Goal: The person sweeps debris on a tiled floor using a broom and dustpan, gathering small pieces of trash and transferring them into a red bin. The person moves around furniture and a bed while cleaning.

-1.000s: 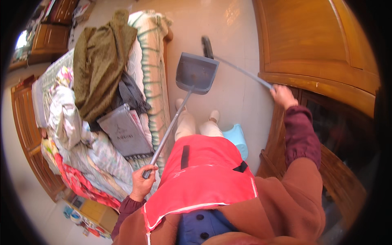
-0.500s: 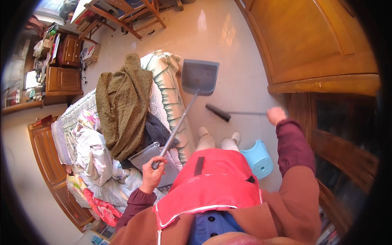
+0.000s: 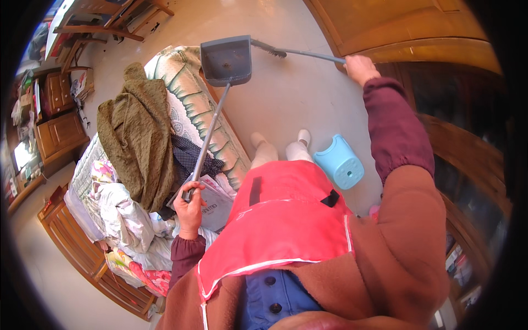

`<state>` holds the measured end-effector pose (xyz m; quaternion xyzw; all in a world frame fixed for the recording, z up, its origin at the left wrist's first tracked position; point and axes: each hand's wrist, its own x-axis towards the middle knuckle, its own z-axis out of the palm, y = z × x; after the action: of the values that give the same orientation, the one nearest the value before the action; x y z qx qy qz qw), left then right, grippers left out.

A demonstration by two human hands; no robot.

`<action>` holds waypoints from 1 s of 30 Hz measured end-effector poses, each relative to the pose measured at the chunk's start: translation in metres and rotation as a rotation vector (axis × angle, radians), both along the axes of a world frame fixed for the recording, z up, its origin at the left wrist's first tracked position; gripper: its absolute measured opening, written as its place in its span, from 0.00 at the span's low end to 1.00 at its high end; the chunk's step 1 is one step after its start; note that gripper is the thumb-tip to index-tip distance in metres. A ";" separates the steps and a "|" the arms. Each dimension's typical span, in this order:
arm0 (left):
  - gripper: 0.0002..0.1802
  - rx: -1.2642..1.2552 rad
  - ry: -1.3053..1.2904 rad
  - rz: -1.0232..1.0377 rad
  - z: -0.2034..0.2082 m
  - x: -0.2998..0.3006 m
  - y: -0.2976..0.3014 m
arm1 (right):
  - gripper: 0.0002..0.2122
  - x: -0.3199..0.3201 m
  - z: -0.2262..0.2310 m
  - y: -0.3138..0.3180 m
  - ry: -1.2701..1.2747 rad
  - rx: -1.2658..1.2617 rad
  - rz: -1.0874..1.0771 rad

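Note:
My left hand [image 3: 190, 212] is wrapped round the end of a long grey handle. At its far end, the dark grey dustpan [image 3: 224, 54] hangs beside the foot of the bed, a small dark patch inside it. My right hand [image 3: 361, 70] grips a broom [image 3: 308, 54] by its thin grey-blue handle, with the arm stretched out to the right. The broom's dark bristles point left, close to the dustpan's right edge; I cannot tell whether they touch. My feet in pale shoes stand on the floor below, and a red apron [image 3: 286, 220] covers my front.
On the left, a bed [image 3: 184, 91] bears an olive-brown cover [image 3: 137, 143] and rumpled bedding. A light blue stool [image 3: 341, 162] stands right of my feet. Wooden cabinets [image 3: 407, 33] line the right side. A wooden chair [image 3: 104, 25] stands at the far left.
The broom has swung up and farther away, its bristles now beside the dustpan. The dustpan sits farther up and left in view. My view has shifted, and both hands keep their grip.

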<state>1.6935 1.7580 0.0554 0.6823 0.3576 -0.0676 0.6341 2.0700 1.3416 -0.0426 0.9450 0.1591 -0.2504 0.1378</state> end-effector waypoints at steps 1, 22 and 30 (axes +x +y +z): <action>0.07 -0.006 -0.014 -0.006 -0.003 0.004 0.004 | 0.11 -0.021 -0.001 -0.015 -0.001 0.029 -0.074; 0.07 -0.045 0.106 -0.272 -0.035 0.127 0.003 | 0.12 -0.362 -0.055 -0.126 0.004 0.193 -1.569; 0.07 0.056 0.208 -0.355 -0.037 0.180 -0.013 | 0.10 -0.281 -0.176 -0.156 -0.098 0.228 -2.019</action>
<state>1.8732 1.7451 0.0186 0.7411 0.2970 -0.2383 0.5529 1.7891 1.1858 -0.2183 0.6544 -0.6961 -0.1940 -0.2226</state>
